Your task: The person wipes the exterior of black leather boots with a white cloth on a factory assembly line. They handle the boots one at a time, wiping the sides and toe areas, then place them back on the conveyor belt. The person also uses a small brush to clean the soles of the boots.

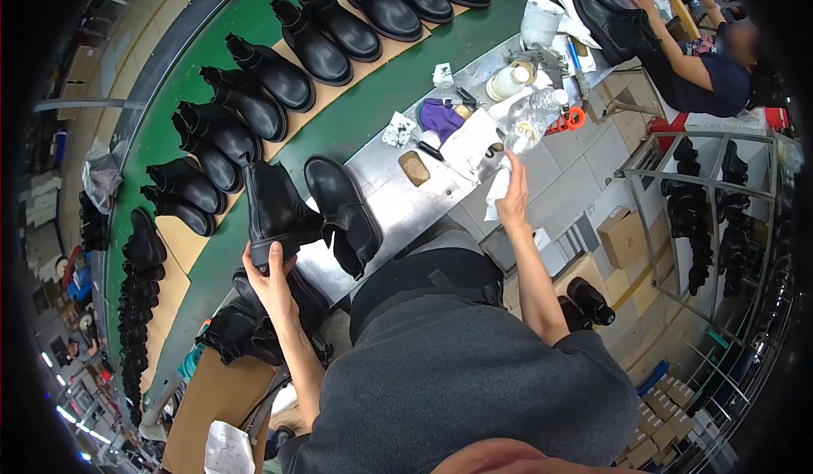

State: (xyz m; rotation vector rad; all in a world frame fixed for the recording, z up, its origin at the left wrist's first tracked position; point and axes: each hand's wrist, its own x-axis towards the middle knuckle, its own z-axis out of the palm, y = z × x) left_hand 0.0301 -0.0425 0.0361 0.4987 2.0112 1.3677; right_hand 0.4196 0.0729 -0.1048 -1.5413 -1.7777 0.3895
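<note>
Left hand (269, 272) grips a black ankle boot (273, 207) at its heel end, fingers wrapped around the sole. The boot stands on the near edge of the metal workbench (406, 211), shaft up, long axis running up the frame, toe toward the green conveyor belt (356, 114). A second black boot (343, 211) lies just beside it. Right hand (511, 196) pinches a white cloth (498, 188), fingers closed on it.

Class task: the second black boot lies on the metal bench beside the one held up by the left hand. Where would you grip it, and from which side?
Grip the black boot at its open ankle shaft, the end nearest the person, probably coming from the near edge of the metal bench. It lies on its side with the toe pointing away, and the left hand holds the neighbouring boot by its sole.
</note>
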